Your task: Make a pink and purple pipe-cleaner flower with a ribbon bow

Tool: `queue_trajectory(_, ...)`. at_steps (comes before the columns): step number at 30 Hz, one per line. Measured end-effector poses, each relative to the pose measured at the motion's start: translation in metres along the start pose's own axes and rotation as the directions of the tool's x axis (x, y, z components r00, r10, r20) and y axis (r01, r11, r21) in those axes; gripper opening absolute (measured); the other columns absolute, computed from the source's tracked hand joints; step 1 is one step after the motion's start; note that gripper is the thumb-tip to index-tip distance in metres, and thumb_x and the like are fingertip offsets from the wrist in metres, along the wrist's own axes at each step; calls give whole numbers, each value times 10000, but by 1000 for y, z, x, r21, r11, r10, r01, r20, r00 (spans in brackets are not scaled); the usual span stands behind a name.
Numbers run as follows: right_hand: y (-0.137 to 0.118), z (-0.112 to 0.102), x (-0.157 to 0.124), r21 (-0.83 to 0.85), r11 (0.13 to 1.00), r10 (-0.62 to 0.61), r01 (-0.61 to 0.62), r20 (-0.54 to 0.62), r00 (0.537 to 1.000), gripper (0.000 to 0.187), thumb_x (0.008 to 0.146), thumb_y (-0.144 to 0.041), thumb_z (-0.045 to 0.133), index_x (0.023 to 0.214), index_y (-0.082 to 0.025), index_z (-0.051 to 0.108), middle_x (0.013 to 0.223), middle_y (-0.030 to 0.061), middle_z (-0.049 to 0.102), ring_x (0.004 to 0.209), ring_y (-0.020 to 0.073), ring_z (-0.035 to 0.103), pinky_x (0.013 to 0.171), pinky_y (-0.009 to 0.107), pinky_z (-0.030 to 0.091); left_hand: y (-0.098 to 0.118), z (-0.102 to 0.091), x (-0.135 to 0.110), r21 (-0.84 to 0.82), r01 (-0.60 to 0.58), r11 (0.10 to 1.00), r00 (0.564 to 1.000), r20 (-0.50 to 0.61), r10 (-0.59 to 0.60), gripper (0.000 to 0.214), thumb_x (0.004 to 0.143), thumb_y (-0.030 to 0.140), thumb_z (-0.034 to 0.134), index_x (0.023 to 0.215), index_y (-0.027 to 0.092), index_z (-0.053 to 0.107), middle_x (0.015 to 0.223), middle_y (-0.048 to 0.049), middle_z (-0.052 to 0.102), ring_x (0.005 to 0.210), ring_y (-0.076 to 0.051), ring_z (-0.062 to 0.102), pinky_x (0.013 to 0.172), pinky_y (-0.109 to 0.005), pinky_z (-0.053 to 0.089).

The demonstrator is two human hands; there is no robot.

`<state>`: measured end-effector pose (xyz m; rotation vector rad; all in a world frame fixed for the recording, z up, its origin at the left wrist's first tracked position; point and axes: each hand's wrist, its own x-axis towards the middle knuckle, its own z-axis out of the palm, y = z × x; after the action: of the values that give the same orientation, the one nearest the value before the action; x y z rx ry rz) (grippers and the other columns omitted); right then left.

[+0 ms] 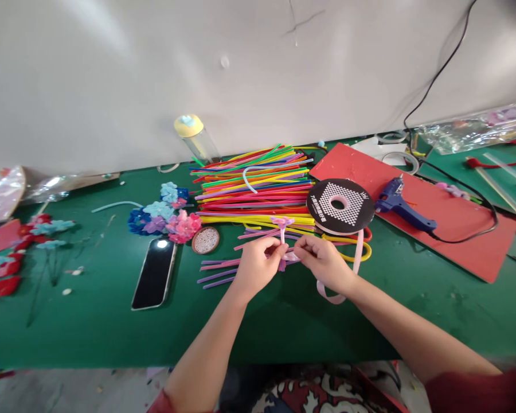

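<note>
My left hand (258, 261) and my right hand (322, 261) meet over the green table (90, 327), both pinched on a small pink pipe-cleaner flower (282, 225) with its stem between my fingers. Pink ribbon (356, 258) runs from a black spool (340, 205) and loops under my right hand to the pinch. A pile of coloured pipe cleaners (253, 186) lies just behind my hands.
A phone (155, 273) lies left of my hands beside finished blue and pink flowers (167, 217) and a round lid (205, 240). A blue glue gun (402, 206) rests on a red sheet (468, 241) at right. Red and blue flowers (21, 246) sit far left.
</note>
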<state>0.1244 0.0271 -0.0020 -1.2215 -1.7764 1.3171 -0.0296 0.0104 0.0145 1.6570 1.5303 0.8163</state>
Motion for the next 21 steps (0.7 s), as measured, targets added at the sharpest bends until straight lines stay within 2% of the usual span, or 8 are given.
queue_trajectory(4, -3, 2, -1, 65, 996, 60, -61, 17, 998, 241, 721, -373, 594, 644, -145, 575, 475, -55, 412, 446, 56, 310, 416, 196, 251, 1, -1, 0, -84, 35, 996, 999, 21, -34, 224, 783, 276, 506, 619, 152, 596, 553, -6, 608, 505, -124, 549, 490, -208, 405)
queue_trajectory(6, -3, 3, -1, 159, 983, 86, -91, 33, 996, 290, 703, -418, 609, 622, -141, 584, 477, -49, 422, 446, 52, 306, 409, 197, 235, 4, -2, 0, -127, 50, 991, 998, 29, -47, 217, 780, 274, 509, 625, 148, 595, 544, -3, 601, 500, -121, 545, 492, -208, 409)
queue_trajectory(8, -1, 4, -1, 308, 939, 139, -156, 78, 987, 325, 685, -444, 623, 582, -143, 553, 454, -62, 395, 414, 40, 283, 386, 194, 198, 6, -1, -1, -206, 78, 975, 997, 38, -72, 205, 779, 274, 509, 644, 144, 592, 529, 3, 589, 494, -118, 543, 508, -213, 423)
queue_trajectory(10, 1, 5, 0, 456, 855, 198, -248, 157, 968, 342, 655, -443, 655, 556, -150, 509, 406, -92, 323, 367, 24, 230, 364, 192, 140, 7, 1, -2, -320, 123, 940, 992, 53, -111, 201, 779, 279, 509, 658, 139, 585, 515, 7, 572, 494, -116, 544, 534, -225, 443)
queue_trajectory(13, 4, 7, -1, 596, 722, 249, -351, 250, 936, 362, 618, -427, 696, 543, -154, 471, 379, -113, 276, 338, 11, 190, 358, 190, 97, 6, 7, -3, -521, 156, 839, 987, 48, -154, 190, 757, 290, 536, 646, 138, 561, 519, 13, 540, 486, -108, 525, 556, -246, 454)
queue_trajectory(15, 6, 8, 0, 638, 667, 265, -384, 279, 923, 376, 598, -428, 713, 539, -153, 463, 377, -115, 278, 334, 7, 187, 360, 189, 94, 4, 12, -3, -643, 164, 748, 983, 45, -176, 189, 738, 299, 556, 633, 142, 542, 529, 15, 518, 488, -102, 502, 550, -250, 446)
queue_trajectory(18, 9, 8, 1, 644, 666, 260, -377, 273, 926, 376, 578, -426, 730, 547, -147, 480, 376, -113, 296, 332, 6, 191, 360, 191, 92, 3, 16, -1, -754, 199, 626, 975, 89, -204, 211, 715, 312, 576, 596, 148, 519, 571, 11, 476, 528, -98, 469, 547, -247, 430)
queue_trajectory(21, 9, 8, 2, 621, 709, 228, -334, 247, 942, 362, 596, -438, 716, 571, -138, 515, 389, -103, 336, 336, 8, 207, 359, 192, 99, 4, 17, 0, -800, 222, 558, 968, 112, -224, 212, 664, 280, 614, 539, 147, 508, 666, -14, 461, 614, -110, 466, 551, -239, 424)
